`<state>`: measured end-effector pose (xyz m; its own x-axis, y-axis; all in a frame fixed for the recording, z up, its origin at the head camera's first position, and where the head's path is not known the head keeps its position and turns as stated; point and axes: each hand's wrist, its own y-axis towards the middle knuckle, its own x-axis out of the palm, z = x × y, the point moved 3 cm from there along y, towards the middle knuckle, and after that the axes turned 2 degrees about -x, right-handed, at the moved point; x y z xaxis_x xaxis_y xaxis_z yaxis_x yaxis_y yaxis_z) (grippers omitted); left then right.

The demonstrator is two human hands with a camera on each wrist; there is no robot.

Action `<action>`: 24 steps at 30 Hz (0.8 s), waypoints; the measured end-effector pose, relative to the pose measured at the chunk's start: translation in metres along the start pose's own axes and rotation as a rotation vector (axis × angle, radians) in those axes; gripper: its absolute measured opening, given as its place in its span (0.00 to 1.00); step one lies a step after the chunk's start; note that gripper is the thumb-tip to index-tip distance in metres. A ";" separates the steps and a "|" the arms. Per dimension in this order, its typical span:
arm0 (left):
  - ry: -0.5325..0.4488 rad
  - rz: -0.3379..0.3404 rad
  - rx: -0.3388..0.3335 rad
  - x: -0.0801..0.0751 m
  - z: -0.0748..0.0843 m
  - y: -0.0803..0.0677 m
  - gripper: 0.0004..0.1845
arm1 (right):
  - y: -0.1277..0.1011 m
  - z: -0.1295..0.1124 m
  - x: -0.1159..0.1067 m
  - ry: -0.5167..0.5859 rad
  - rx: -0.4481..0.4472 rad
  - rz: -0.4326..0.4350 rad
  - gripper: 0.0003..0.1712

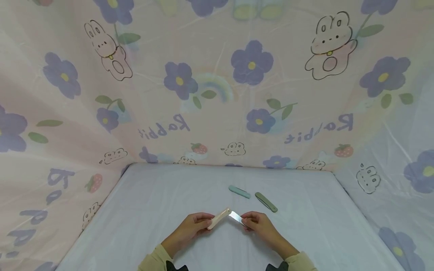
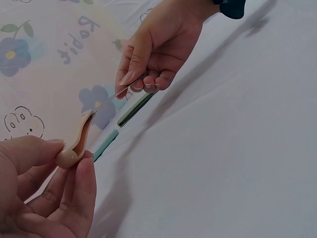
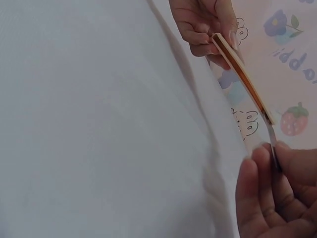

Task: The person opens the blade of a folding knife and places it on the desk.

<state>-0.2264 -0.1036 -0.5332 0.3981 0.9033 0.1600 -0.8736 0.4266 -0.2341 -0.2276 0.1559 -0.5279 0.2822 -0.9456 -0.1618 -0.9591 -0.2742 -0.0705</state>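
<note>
A cream-handled folding knife (image 1: 219,218) is held up between both hands, its blade (image 1: 236,217) swung partly out from the handle at an angle. My left hand (image 1: 194,226) pinches the end of the handle between thumb and fingers; the handle's hollow slot shows in the right wrist view. The blade's far end is pinched by my right hand (image 1: 260,227), whose fingers hide its tip. Beyond the hands lie a light teal folding knife (image 1: 239,191) and an olive green one (image 1: 266,202), both folded, on the white surface.
The white-covered table (image 1: 152,195) runs back to a patterned curtain (image 1: 217,113) with flowers and rabbits. That curtain also encloses the left and right sides.
</note>
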 end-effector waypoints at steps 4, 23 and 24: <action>0.004 -0.032 0.006 -0.001 -0.001 0.000 0.19 | -0.001 0.001 -0.003 -0.013 -0.005 -0.005 0.15; 0.048 -0.174 -0.045 0.001 0.000 -0.006 0.17 | -0.018 -0.008 -0.011 -0.120 -0.057 -0.121 0.11; 0.052 -0.177 -0.048 0.001 0.000 -0.007 0.17 | -0.018 -0.005 -0.012 -0.122 -0.061 -0.127 0.11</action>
<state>-0.2202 -0.1058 -0.5320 0.5597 0.8144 0.1534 -0.7746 0.5799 -0.2523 -0.2140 0.1710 -0.5200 0.3982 -0.8754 -0.2742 -0.9141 -0.4036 -0.0392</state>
